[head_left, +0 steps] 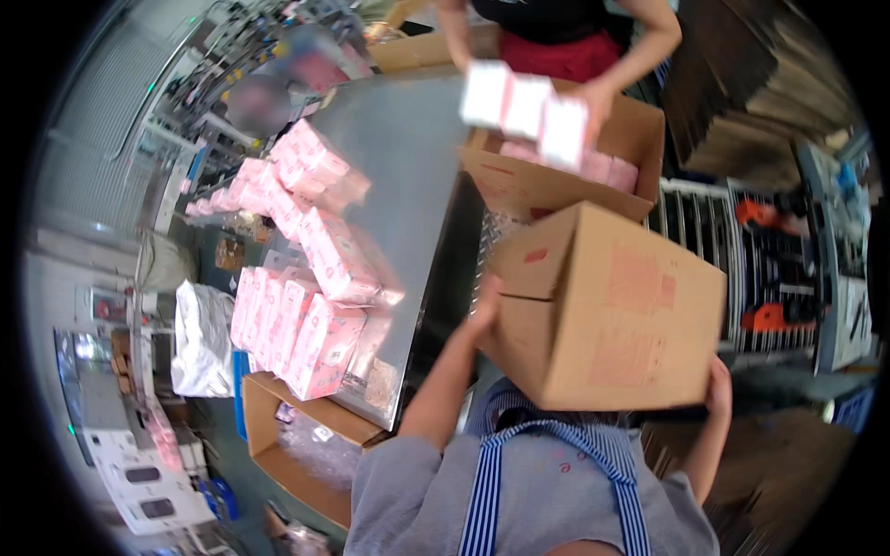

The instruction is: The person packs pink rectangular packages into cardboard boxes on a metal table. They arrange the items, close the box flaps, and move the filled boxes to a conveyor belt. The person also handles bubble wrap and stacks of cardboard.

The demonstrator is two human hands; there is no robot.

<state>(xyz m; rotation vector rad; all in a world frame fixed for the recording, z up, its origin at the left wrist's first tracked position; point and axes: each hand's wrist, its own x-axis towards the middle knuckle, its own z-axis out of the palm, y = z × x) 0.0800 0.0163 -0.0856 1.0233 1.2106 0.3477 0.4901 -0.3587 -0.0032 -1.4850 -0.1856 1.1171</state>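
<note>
Grey shirt [556,491] and blue-striped apron straps [487,491] fill the lower edge, nearest the camera. Both forearms rise from there to a closed brown box [607,310], held up in front of the chest and tilted, clear of the tabletop [408,157]. Left hand [485,306] lies flat against the box's left side, fingers spread upward along the cardboard. Right hand [718,385] grips the lower right corner, fingers wrapped behind the edge. Both hands thus grasp the box between them.

Behind the held box stands an open box [519,181], its flaps folded out, resting at the far right edge of the steel tabletop. Pink packs [607,169] lie inside it. A second person [565,37], in a black top and red apron, stands beyond the open box; that person's hands hold a row of white-and-pink packs [524,107] just above its opening.

On the tabletop's left side, pink packs are stacked in a long pile [311,250] running from the far end toward the near corner. Below the near corner sits an open carton [278,435] on the floor, lined with clear film. A silver bag [199,338] rests to the left of the pile. Machinery [139,463] stands at lower left. A metal rack [705,222] stands to the right of the boxes.
</note>
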